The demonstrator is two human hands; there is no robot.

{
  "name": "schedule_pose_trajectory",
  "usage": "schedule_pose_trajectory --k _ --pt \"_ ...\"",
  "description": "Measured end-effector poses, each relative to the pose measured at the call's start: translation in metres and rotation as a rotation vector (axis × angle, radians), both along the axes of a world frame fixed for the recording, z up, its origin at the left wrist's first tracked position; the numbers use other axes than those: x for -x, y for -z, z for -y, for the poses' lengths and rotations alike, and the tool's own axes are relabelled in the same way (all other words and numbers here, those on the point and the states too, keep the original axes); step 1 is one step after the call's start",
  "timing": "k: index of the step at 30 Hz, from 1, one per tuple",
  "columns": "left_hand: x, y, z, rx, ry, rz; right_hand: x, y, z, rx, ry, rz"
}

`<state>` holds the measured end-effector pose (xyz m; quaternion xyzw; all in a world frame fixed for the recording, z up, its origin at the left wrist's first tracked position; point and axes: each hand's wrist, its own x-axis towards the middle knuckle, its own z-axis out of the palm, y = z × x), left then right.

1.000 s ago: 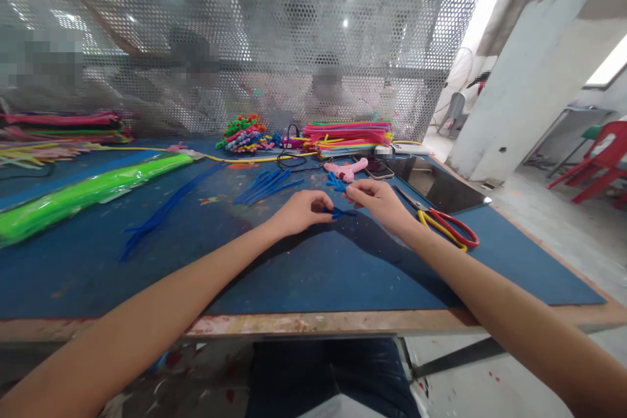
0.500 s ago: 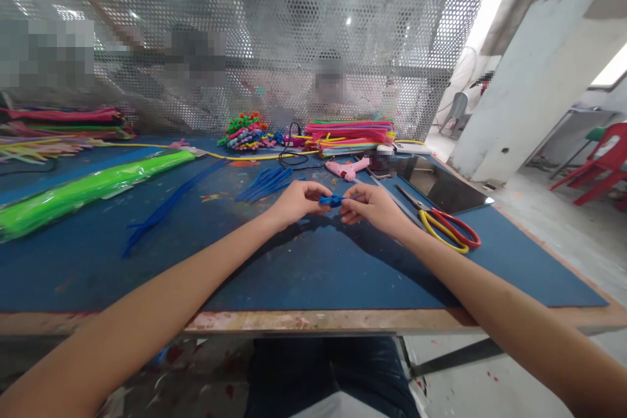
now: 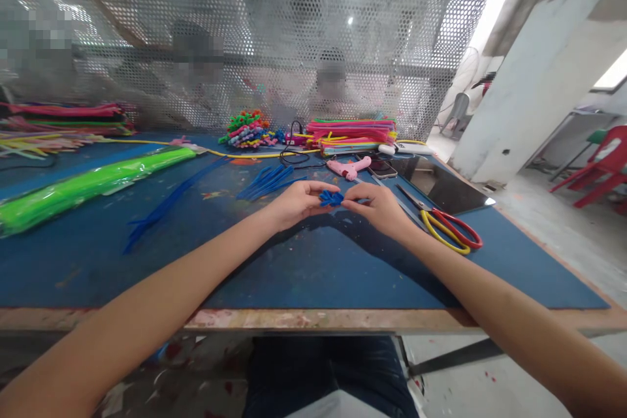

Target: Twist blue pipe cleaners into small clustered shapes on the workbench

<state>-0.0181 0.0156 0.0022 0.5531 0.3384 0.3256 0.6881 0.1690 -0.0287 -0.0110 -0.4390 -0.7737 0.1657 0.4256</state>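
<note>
Far left, a bundle of coloured stems lies against the perforated screen. Nearer, a bright green packet lies aslant on the blue mat. Right of it are long blue strands, loose and roughly parallel. Shorter blue strips lie fanned just beyond the left wrist.

The left hand has thumb and fingers narrowed on the left end of a small blue piece. This piece is at the middle of the scene, between the two hands, and appears to be raised off the mat. It looks bunched and looped; its exact form is too small to tell.

Beyond it lies a pink glue gun. The right hand has thumb and forefinger closed in a narrow pinch at the piece's right end. Pressure cannot be judged.

Assessment: the piece is apparently being shaped. The left pinch should serve as a steady anchor, with the right fingertips making small adjustments. Light pressure is advised, since the loops would probably flatten if squeezed. Both thumbs should stay clear of the upper face so the shape can be checked.

Farther right, red-and-yellow-handled scissors lie near the right forearm, apart from it.
</note>
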Motion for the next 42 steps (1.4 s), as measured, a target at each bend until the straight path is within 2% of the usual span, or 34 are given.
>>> schedule_pose_trajectory --k 5,9,17,22,26,34,42 --pt "-0.0007 -0.0038 0.0005 0.108 -0.032 0.028 -0.0018 0.0042 -0.0002 -0.038 0.070 0.177" --pt "-0.0009 -0.0046 0.0036 0.055 -0.029 0.009 -0.0017 0.0059 0.0003 -0.013 0.046 0.182" --pt "-0.0013 -0.0011 0.0054 0.044 -0.034 0.014 0.0023 0.0019 0.0074 0.092 0.027 -0.031" --pt "-0.0018 -0.0016 0.0041 0.087 -0.063 0.047 0.0022 0.0034 0.0064 0.075 0.094 -0.049" --pt "-0.0016 -0.0017 0.0042 0.094 -0.033 0.073 0.0009 0.0063 0.0032 0.064 0.129 -0.074" --pt "-0.0024 -0.0017 0.0052 0.133 -0.067 0.083 0.0056 0.0041 0.0047 0.184 0.073 -0.276" --pt "-0.0050 -0.0030 0.0044 0.219 -0.108 0.088 0.0075 0.0045 0.0065 0.192 0.132 -0.356"
